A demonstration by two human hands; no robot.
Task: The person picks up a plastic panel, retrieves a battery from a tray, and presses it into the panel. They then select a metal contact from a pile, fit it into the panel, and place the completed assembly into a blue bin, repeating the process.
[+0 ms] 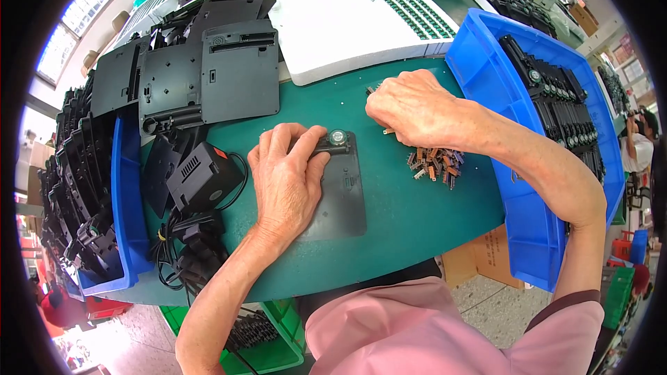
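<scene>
A flat black plastic panel lies on the green tabletop in front of me. A round silver-and-green part sits at its upper edge. My left hand covers the panel's left side, its bent fingers and thumb closed on the upper edge beside the round part. To the right, my right hand is held with curled fingers over the table. Small parts show at its fingertips; whether they are in its grip is hidden. Just below its wrist lies a heap of small brown and metal parts.
Stacked black panels and a black boxy device with a cable stand left. A white foam tray with rows of small green parts lies at the back. Blue bins flank the table, the right bin holding black assemblies.
</scene>
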